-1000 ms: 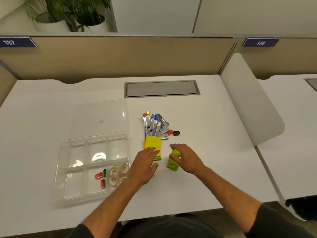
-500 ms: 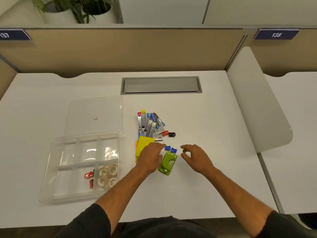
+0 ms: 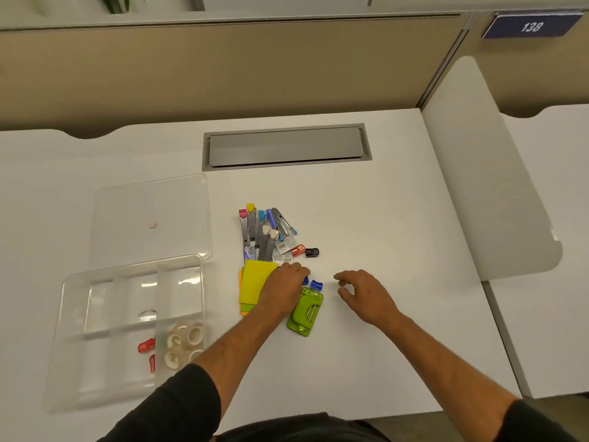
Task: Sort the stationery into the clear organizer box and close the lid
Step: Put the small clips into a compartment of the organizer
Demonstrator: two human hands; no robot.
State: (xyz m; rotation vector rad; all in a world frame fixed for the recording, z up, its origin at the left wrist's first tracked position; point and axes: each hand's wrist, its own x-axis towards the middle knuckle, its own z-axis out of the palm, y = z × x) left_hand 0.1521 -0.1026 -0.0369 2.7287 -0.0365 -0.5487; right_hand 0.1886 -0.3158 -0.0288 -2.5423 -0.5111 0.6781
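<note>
The clear organizer box (image 3: 73,317) stands at the left, with tape rolls (image 3: 185,342) and red clips (image 3: 146,346) in its near compartments. Its lid (image 3: 149,218) lies flat behind it. My left hand (image 3: 282,293) rests over the yellow sticky notes (image 3: 255,282), fingertips bent down onto a partly hidden blue clip (image 3: 306,280). A second blue clip (image 3: 316,284) lies free beside it. The green hole punch (image 3: 305,311) lies just right of my left wrist. My right hand (image 3: 363,296) hovers right of the clips, fingers loosely curled, holding nothing.
A pile of metal clips with coloured ends (image 3: 264,231) lies behind the notes, with a red clip (image 3: 298,250) and a black clip (image 3: 311,252) at its right. A grey cable hatch (image 3: 287,147) is set into the desk; a white divider panel (image 3: 487,186) stands at the right.
My right hand let go of the green hole punch and drew off to the right. My left hand slid forward from the notes to the blue clips. The view moved closer.
</note>
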